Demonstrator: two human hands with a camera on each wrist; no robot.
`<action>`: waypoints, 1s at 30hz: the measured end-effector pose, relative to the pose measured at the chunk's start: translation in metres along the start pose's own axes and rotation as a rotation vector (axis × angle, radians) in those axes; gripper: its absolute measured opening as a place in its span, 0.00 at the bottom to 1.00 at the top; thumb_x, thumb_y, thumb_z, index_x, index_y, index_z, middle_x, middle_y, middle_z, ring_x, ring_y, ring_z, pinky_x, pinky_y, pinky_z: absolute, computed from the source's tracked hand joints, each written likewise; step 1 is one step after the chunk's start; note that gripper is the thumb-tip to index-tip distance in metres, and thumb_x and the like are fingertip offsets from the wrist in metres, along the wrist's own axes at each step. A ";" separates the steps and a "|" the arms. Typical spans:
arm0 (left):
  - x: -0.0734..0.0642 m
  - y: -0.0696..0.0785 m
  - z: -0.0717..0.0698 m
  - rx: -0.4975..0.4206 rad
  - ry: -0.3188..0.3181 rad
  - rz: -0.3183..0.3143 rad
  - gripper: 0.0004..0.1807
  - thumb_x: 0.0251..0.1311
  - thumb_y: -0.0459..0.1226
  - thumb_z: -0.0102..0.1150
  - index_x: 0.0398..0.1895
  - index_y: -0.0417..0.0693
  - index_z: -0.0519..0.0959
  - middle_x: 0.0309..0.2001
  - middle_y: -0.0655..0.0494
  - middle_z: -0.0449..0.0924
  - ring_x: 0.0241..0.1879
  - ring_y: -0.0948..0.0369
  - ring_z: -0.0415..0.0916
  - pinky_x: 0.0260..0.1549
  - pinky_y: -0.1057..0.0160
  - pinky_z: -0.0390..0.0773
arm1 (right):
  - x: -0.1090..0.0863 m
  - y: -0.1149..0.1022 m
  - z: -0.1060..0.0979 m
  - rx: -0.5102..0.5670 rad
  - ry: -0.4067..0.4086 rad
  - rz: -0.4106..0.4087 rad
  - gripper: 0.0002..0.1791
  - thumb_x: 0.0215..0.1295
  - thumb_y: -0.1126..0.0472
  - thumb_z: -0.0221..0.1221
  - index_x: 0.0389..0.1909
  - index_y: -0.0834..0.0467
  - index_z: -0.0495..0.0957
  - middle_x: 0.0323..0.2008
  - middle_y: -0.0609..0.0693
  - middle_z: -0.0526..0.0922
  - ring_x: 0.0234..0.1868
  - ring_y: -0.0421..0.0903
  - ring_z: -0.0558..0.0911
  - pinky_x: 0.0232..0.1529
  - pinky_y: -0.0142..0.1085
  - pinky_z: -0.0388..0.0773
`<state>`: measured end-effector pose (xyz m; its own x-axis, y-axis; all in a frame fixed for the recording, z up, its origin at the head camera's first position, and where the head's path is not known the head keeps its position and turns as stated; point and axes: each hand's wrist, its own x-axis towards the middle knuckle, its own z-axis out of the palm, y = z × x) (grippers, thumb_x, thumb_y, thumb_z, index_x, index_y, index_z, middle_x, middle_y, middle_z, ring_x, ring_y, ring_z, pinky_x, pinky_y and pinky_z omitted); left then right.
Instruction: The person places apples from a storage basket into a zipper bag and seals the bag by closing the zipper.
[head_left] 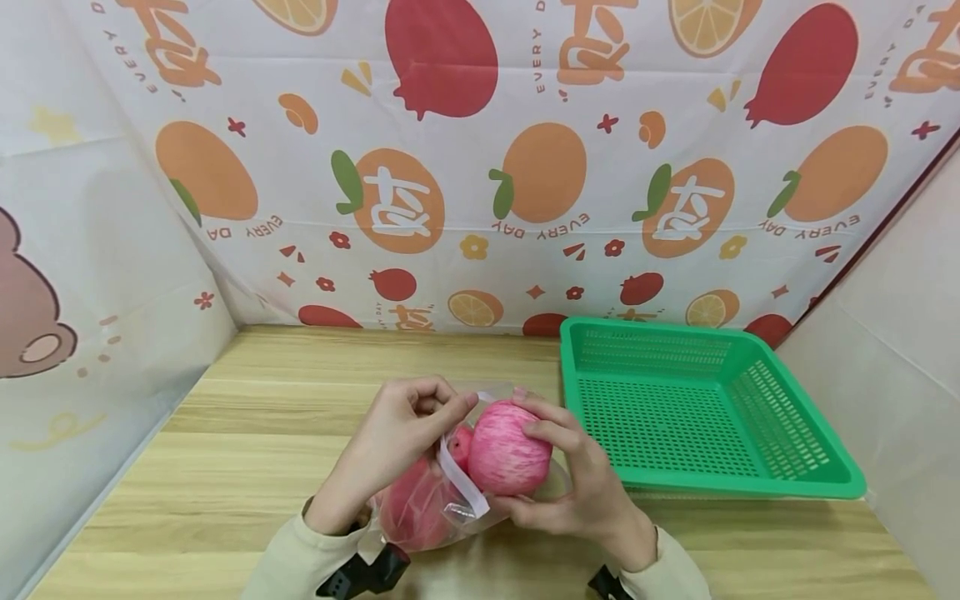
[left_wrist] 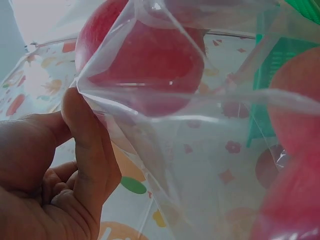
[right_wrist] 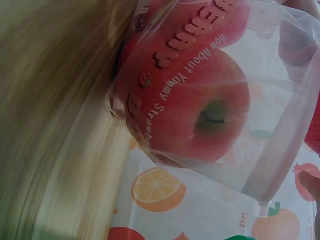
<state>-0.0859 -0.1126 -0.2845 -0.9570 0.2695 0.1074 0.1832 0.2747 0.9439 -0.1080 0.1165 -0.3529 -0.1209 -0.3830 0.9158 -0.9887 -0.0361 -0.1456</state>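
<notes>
A pink-streaked apple (head_left: 510, 448) is held in my right hand (head_left: 581, 483), its thumb and fingers curled round the fruit at the mouth of a clear plastic bag (head_left: 463, 477). Thumb and forefinger of my left hand (head_left: 397, 433) pinch the bag's edge; the left wrist view shows the film (left_wrist: 165, 132) stretched from those fingertips. Red apples (head_left: 416, 504) lie inside the bag, partly hidden by my left wrist. One bagged apple (right_wrist: 215, 120) shows its stem hollow in the right wrist view, behind printed lettering. A whitish strip (right_wrist: 280, 145) runs along the bag's opening.
To the right, a green plastic basket (head_left: 712, 483) with perforated walls stands on the wood-grain table (head_left: 247, 417). Fruit-patterned cloth (head_left: 465, 192) hangs behind the table, and pale sheets (head_left: 97, 275) close off the sides.
</notes>
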 end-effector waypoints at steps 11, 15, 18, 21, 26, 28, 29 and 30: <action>-0.001 0.001 0.000 0.011 0.029 0.010 0.15 0.70 0.42 0.64 0.29 0.39 0.81 0.16 0.55 0.73 0.09 0.60 0.71 0.09 0.58 0.79 | -0.009 -0.002 0.003 0.023 -0.092 0.117 0.39 0.59 0.55 0.74 0.61 0.71 0.64 0.68 0.68 0.70 0.72 0.58 0.70 0.64 0.46 0.80; -0.001 0.002 0.001 0.011 0.039 0.020 0.16 0.70 0.42 0.63 0.27 0.41 0.80 0.15 0.55 0.72 0.08 0.59 0.71 0.09 0.57 0.79 | -0.012 -0.002 0.005 0.003 -0.126 0.160 0.40 0.60 0.52 0.73 0.63 0.70 0.64 0.69 0.68 0.69 0.73 0.57 0.69 0.67 0.47 0.78; -0.002 0.002 0.001 0.013 0.043 0.021 0.16 0.70 0.42 0.63 0.27 0.41 0.80 0.15 0.55 0.72 0.08 0.58 0.71 0.09 0.57 0.79 | -0.012 -0.003 0.005 -0.013 -0.150 0.187 0.42 0.61 0.50 0.72 0.64 0.70 0.64 0.69 0.68 0.69 0.73 0.58 0.69 0.68 0.46 0.76; -0.002 0.002 0.001 0.014 0.043 0.023 0.16 0.70 0.42 0.63 0.27 0.41 0.80 0.15 0.55 0.71 0.08 0.58 0.71 0.09 0.58 0.79 | -0.012 -0.004 0.006 -0.018 -0.179 0.219 0.42 0.62 0.48 0.70 0.66 0.70 0.63 0.71 0.67 0.67 0.74 0.57 0.68 0.68 0.44 0.76; -0.002 0.002 0.000 0.016 0.042 0.030 0.16 0.71 0.42 0.63 0.27 0.40 0.80 0.14 0.55 0.70 0.08 0.57 0.72 0.10 0.58 0.79 | -0.012 -0.003 0.006 -0.051 -0.203 0.197 0.41 0.67 0.48 0.66 0.68 0.70 0.61 0.73 0.65 0.66 0.76 0.55 0.65 0.72 0.43 0.71; -0.002 0.002 -0.001 0.015 0.041 0.031 0.16 0.71 0.42 0.62 0.27 0.40 0.80 0.14 0.55 0.70 0.08 0.57 0.72 0.10 0.58 0.79 | -0.012 -0.002 0.006 -0.067 -0.207 0.180 0.40 0.69 0.49 0.65 0.69 0.70 0.61 0.72 0.65 0.66 0.76 0.55 0.65 0.73 0.42 0.69; -0.002 0.003 -0.001 0.016 0.042 0.032 0.16 0.71 0.42 0.62 0.28 0.39 0.80 0.14 0.55 0.70 0.08 0.57 0.72 0.10 0.59 0.79 | -0.012 -0.002 0.006 -0.074 -0.210 0.177 0.40 0.69 0.49 0.64 0.69 0.70 0.61 0.72 0.64 0.66 0.76 0.55 0.65 0.74 0.42 0.68; -0.002 0.003 -0.001 0.015 0.044 0.030 0.16 0.71 0.42 0.63 0.28 0.39 0.80 0.14 0.55 0.70 0.08 0.57 0.72 0.10 0.59 0.79 | -0.012 -0.002 0.005 -0.075 -0.211 0.177 0.40 0.70 0.49 0.64 0.70 0.70 0.60 0.72 0.64 0.66 0.76 0.55 0.65 0.75 0.42 0.67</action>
<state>-0.0833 -0.1133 -0.2820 -0.9599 0.2372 0.1492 0.2149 0.2812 0.9353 -0.1041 0.1164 -0.3655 -0.2791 -0.5609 0.7794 -0.9585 0.1135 -0.2615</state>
